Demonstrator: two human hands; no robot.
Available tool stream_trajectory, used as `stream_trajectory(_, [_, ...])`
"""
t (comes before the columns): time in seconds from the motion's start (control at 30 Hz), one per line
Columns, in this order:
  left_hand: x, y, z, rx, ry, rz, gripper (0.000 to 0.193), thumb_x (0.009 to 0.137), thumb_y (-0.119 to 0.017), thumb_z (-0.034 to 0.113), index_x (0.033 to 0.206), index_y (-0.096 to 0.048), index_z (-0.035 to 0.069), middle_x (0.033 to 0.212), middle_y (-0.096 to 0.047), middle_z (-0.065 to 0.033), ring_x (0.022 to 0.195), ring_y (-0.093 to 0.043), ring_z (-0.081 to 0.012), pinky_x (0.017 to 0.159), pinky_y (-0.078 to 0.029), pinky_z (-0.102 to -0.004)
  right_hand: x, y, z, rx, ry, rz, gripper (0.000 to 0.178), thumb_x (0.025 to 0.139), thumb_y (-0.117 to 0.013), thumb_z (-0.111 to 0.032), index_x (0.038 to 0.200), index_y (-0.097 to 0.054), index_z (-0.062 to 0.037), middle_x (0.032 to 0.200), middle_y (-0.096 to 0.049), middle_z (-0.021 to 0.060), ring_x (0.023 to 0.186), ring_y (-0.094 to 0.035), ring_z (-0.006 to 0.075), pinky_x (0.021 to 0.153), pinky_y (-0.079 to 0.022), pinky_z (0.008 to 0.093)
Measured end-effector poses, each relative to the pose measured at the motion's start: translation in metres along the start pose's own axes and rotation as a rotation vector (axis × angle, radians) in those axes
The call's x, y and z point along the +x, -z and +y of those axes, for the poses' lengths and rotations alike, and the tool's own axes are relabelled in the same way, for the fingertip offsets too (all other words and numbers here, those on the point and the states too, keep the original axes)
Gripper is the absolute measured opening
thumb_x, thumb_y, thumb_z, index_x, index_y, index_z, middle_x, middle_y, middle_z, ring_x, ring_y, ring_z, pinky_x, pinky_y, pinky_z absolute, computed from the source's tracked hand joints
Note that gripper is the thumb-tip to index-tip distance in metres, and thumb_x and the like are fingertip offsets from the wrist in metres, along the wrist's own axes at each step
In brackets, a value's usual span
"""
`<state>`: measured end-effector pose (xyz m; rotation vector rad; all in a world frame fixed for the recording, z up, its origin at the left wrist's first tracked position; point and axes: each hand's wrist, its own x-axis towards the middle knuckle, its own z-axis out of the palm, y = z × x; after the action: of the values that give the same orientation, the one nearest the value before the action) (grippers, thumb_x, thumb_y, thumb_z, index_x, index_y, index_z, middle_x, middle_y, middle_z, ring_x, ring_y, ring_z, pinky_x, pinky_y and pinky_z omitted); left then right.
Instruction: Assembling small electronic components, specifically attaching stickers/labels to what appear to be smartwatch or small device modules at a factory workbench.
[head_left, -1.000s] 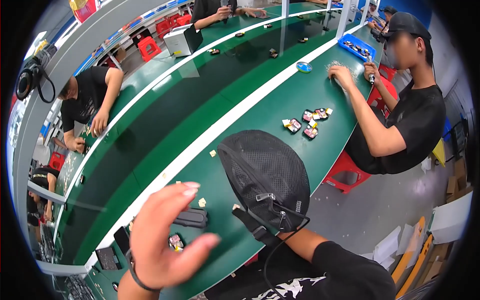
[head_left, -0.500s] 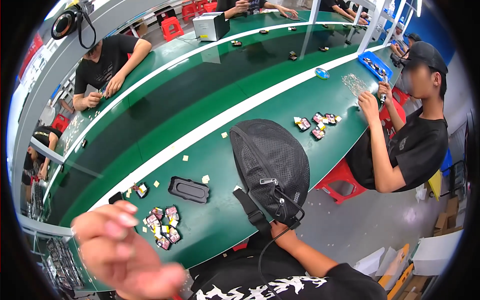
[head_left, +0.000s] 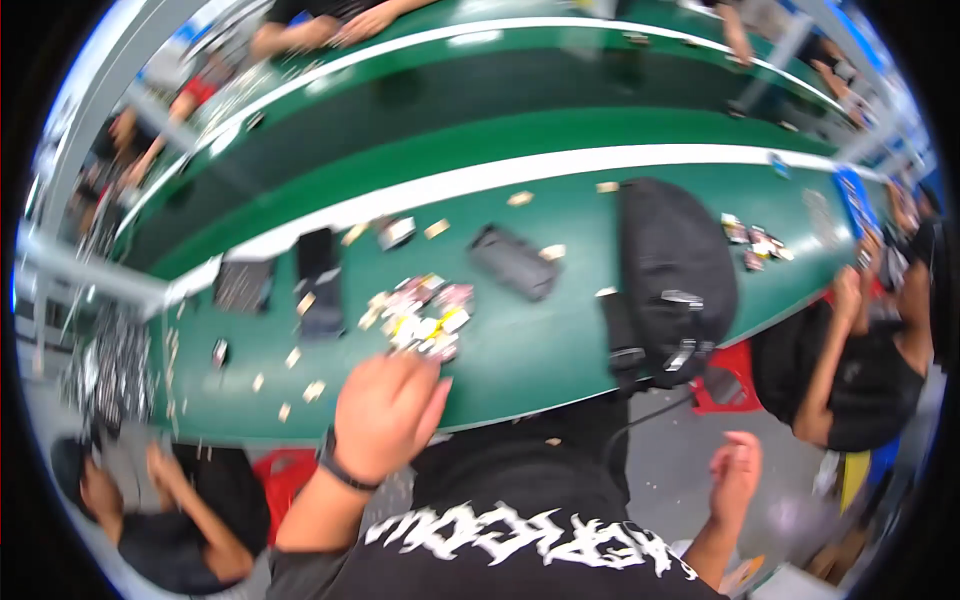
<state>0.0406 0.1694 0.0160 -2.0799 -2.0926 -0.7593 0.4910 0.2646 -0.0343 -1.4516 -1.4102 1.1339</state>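
Observation:
My left hand (head_left: pixel 390 415), with a dark band on its wrist, is at the near edge of a pile of small dark parts with pink, white and yellow bits (head_left: pixel 430 310). Its back faces up and its fingertips are hidden and blurred, so its grip cannot be made out. Off the table's near edge, at the right, my right hand (head_left: pixel 735 480) is raised with loosely bent fingers and nothing visible in it. A dark oblong tray (head_left: pixel 515 262) lies beyond the pile. To the right of the tray sits a black mesh bag (head_left: pixel 675 275) with a strap.
Pale square chips (head_left: pixel 314 390) lie scattered on the green table (head_left: pixel 530 360). A dark phone-like slab (head_left: pixel 318 285) and a dark flat square (head_left: pixel 243 285) are at the left. More small parts (head_left: pixel 755 243) lie right of the bag. Co-workers sit at both sides and opposite.
The view has swung left, so the bag and the co-worker beside it appear farther right. My left hand has lowered toward the pile. My right hand has come away from the bag.

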Motion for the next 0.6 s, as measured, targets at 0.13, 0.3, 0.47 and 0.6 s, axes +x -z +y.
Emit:
stream_trajectory(0.13, [-0.031, 0.009, -0.035, 0.038, 0.311, 0.046, 0.033, 0.076, -0.080, 0.011, 0.103, -0.066, 0.000, 0.102, -0.065, -0.0144, 0.089, -0.061, -0.0336, 0.077, -0.051, -0.0413, 0.006, -0.012, -0.023, 0.252, 0.102, -0.066, 0.013, 0.106, -0.048, -0.016, 0.109, -0.052, -0.0038, 0.075, -0.051, 0.0042, 0.057, -0.041, 0.0079, 0.051, -0.034, 0.0210])
stream_trajectory(0.3, [-0.048, 0.003, -0.036, 0.024, 0.376, 0.061, 0.044, 0.074, -0.084, 0.020, 0.108, -0.064, 0.000, 0.105, -0.064, -0.0146, 0.093, -0.061, -0.0333, 0.080, -0.051, -0.0417, 0.015, -0.064, -0.054, 0.328, 0.182, -0.106, 0.011, 0.104, -0.051, -0.012, 0.108, -0.052, -0.0024, 0.078, -0.052, 0.0067, 0.058, -0.042, 0.0078, 0.051, -0.034, 0.0202])
stream_trajectory(0.47, [-0.037, -0.015, -0.042, -0.079, 0.401, -0.004, 0.054, 0.072, -0.085, 0.020, 0.116, -0.060, 0.001, 0.105, -0.064, -0.0139, 0.095, -0.060, -0.0334, 0.084, -0.050, -0.0407, 0.013, -0.089, -0.058, 0.255, 0.275, -0.123, 0.012, 0.104, -0.052, -0.013, 0.107, -0.053, -0.0010, 0.081, -0.056, 0.0066, 0.060, -0.044, 0.0065, 0.051, -0.033, 0.0192])
stream_trajectory(0.6, [-0.049, -0.013, -0.050, -0.160, 0.470, 0.027, 0.051, 0.072, -0.083, 0.011, 0.116, -0.059, 0.001, 0.103, -0.064, -0.0131, 0.096, -0.061, -0.0330, 0.083, -0.051, -0.0404, -0.024, -0.078, -0.027, 0.136, -0.005, 0.004, 0.010, 0.103, -0.055, -0.013, 0.104, -0.056, -0.0033, 0.077, -0.056, 0.0031, 0.059, -0.044, 0.0054, 0.050, -0.033, 0.0196])
